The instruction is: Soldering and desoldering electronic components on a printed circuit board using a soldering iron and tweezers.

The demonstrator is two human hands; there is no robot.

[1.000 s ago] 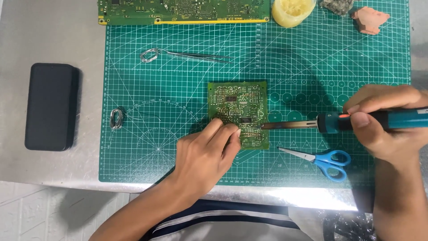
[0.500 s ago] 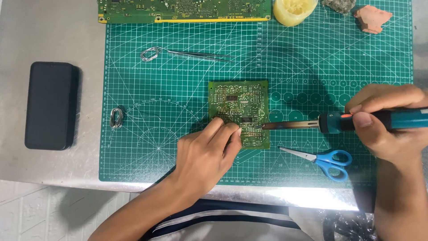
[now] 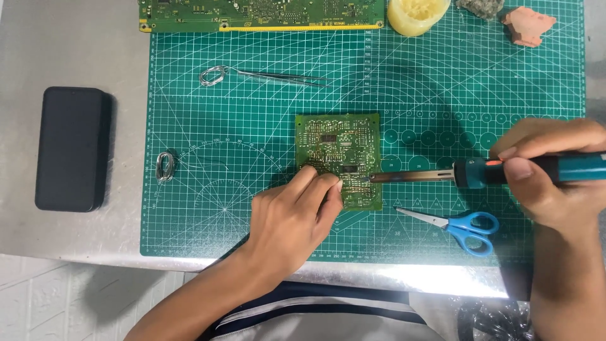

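**Green cutting mat, soldering at small board**

Green cutting mat on grey table. Left hand palm down, fingertips pressing small circuit board's near edge. Right hand wrapped around soldering iron, held horizontal, tip pointing left onto board beside left fingertips. Blue scissors just below iron.

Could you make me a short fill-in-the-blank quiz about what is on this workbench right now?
1. The right hand holds a ____ whose tip meets the small circuit board.
2. The left hand rests on the board's lower ____ corner.
3. The scissors have ____ handles.
4. Everything lies on a green cutting mat, except the ____ case lying on the table.

Missing words: soldering iron; left; blue; black
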